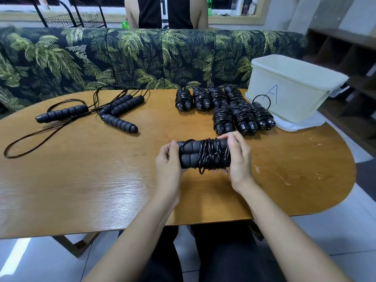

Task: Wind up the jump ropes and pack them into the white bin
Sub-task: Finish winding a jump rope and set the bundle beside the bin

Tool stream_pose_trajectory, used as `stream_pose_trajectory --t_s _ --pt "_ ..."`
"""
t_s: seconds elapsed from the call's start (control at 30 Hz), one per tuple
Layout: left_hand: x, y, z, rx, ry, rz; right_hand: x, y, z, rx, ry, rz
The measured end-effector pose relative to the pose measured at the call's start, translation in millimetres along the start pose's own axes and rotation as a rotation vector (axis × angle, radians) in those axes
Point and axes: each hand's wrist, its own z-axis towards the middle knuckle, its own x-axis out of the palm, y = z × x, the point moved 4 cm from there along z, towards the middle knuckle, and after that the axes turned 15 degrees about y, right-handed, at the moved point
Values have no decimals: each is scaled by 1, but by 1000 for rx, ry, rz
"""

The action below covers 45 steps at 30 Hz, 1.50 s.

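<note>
glossy wooden table [101, 190], matt foam handles [189, 153]

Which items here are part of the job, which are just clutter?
Job: rope bundle held by left hand and right hand; seven wound bundles; loose ropes; white bin.
Clutter: wire rack; bottles.

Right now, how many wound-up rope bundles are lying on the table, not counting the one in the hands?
7: four in the back row, three in front beside the white bin. None looks hidden.
</note>
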Motion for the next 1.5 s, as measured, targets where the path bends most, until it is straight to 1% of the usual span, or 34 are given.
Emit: stream_pose_trajectory --t_s 0.1,0.2,0.3,0.33,0.4,0.47,0.5,0.57,0.63,0.67,0.7,0.73,0.77,0.83,0.9,0.97,1.03,1.13,1.17,1.3,1.33,1.37,1.4,1.43,1.47,1.5 --pt "4 2 -1 -30 130 158 -14 -12 1 170 19 57" --pt "4 11 6 -88 272 477 -29 -17 11 343 53 113" --pt "4 11 12 13 306 813 -34 -16 22 380 105 40" --pt "5 9 12 47 326 864 -36 -17 24 387 109 24" --pt "5 9 9 76 419 955 -38 -16 28 419 124 -9" --pt "8 14 5 99 493 1157 -38 -12 31 481 163 -43" --pt "8 16 5 109 510 1208 -37 -9 32 507 182 -50" --pt "9 15 5 159 477 1168 -33 -4 37 517 218 -41" --pt "6 12 7 167 439 1010 -30 2 41 493 300 45" --pt "6 12 9 99 446 861 -29 5 43 479 354 94" --pt "7 10 10 4 466 652 -28 7 43 470 400 107" --pt "11 10 9 -96 487 436 -29 6 45 463 431 63" --pt "15 9 9 -174 497 280 -29 6 46 462 440 -17" --pt "22 6 13 -248 533 177 -25 2 53 450 430 -88" --pt "26 6 19 -277 555 103 -17 0 57 442 435 -8" --pt "27 7 25 -290 530 42 -14 0 58 448 413 109" --pt "26 11 29 -280 475 39 -13 0 54 439 376 135" --pt "21 17 35 -254 391 85 -13 -5 45 317 254 -56" --pt "20 17 35 -256 388 78 -13 -7 42 276 203 -69" --pt "30 15 26 -302 485 -61 -19 -25 29 258 31 92" --pt "32 16 24 -296 468 -52 -20 -29 26 232 -21 53" --pt "33 16 23 -265 427 1 -20 -31 25 190 -65 -74" --pt "33 16 23 -207 369 104 -18 -32 23 144 -96 -229" --pt "31 15 25 -120 315 263 -14 -34 21 106 -103 -365" --pt "30 12 28 -8 265 469 -8 -34 19 101 -87 -438" --pt "31 8 29 115 215 701 -1 -34 18 144 -40 -409"
